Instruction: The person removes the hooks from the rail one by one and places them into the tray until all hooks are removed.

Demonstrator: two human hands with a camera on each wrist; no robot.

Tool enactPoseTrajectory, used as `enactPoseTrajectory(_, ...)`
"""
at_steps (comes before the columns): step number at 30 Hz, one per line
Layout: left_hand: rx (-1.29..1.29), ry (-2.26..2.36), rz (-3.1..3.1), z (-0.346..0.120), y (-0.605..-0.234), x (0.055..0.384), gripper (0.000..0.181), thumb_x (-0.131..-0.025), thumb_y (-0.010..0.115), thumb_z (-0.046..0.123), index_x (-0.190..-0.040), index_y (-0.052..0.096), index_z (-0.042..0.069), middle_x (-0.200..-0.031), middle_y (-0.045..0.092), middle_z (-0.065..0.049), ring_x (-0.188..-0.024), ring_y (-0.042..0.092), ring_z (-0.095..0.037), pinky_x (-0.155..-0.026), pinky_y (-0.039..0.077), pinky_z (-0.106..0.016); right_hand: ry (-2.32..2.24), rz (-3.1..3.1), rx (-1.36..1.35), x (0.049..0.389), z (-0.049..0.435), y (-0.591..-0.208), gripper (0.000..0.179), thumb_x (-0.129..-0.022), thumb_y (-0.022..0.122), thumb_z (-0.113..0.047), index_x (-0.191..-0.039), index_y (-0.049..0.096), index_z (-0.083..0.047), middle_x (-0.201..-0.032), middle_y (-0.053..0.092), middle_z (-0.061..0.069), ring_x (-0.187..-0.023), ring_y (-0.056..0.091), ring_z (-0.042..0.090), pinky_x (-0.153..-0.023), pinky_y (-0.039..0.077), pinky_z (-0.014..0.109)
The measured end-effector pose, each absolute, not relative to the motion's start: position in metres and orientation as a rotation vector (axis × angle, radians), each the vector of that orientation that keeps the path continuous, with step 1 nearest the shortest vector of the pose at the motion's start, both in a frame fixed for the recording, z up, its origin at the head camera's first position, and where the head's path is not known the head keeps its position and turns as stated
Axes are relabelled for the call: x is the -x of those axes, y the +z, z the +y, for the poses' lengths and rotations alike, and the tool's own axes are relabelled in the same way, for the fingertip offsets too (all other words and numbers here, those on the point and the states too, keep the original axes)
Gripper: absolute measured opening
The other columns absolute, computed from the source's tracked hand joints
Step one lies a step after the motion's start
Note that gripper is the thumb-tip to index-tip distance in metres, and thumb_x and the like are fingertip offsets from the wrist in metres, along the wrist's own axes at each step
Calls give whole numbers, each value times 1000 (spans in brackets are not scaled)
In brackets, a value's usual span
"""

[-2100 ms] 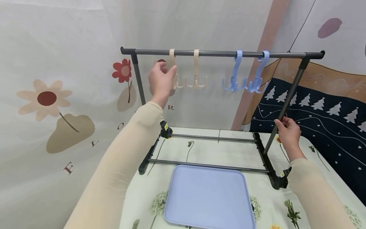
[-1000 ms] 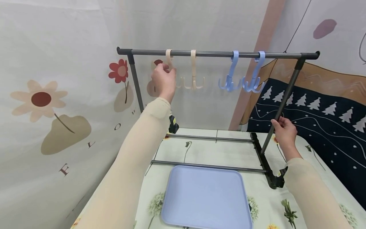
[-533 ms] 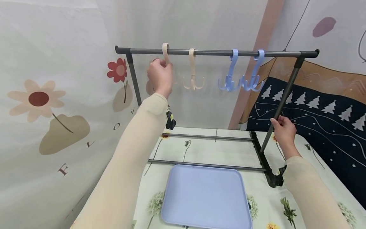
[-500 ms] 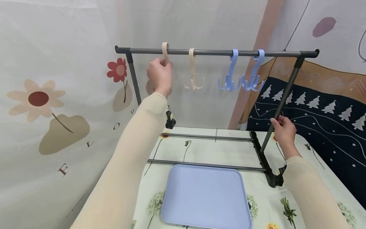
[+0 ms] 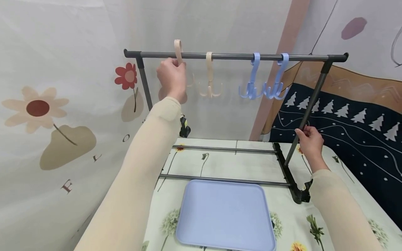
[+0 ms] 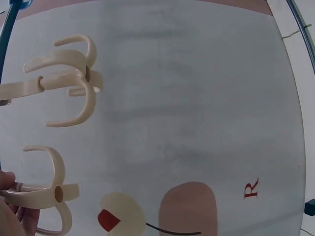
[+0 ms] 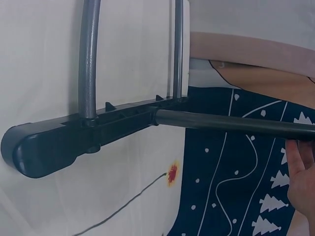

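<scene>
My left hand (image 5: 172, 78) grips a beige multi-prong hanging hook (image 5: 178, 48) by its stem, its curved top standing above the rack's top bar (image 5: 232, 56). In the left wrist view the prongs of this hook (image 6: 58, 194) stick out past my fingers. A second beige hook (image 5: 209, 75) hangs on the bar to its right. Farther right hang two blue hooks, one (image 5: 255, 71) beside the other (image 5: 283, 71). My right hand (image 5: 311, 143) holds the slanted right post (image 5: 314, 96) of the dark rack between thumb and fingers. Only part of that hand shows in the right wrist view.
A light blue tray (image 5: 226, 216) lies on the flower-patterned tablecloth (image 5: 169, 198) in front of the rack. The rack's black right foot (image 5: 287, 174) and two low crossbars stand on the table. Printed curtains hang behind and at the left.
My left hand has closed round the leftmost beige hook and raised it, so its top now rises above the bar. My right hand keeps hold of the post. The view has shifted slightly.
</scene>
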State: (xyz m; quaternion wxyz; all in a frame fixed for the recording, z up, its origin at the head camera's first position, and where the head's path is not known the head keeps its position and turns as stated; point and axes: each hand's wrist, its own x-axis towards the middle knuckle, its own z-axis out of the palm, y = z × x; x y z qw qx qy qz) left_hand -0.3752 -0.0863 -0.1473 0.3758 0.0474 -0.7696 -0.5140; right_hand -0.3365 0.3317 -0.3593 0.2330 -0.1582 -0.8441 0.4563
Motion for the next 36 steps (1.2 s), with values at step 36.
enactPoseTrajectory(36, 260, -1236, -2170, -105, -241, 340, 19, -89, 76, 18, -101, 73, 3, -92, 73, -9, -81, 68, -19, -75, 56, -33, 1175, -2339, 396, 336, 332, -362, 48, -104, 49, -37, -132, 51, 2, -129, 60, 20, -104, 53, 28, -81, 42, 33)
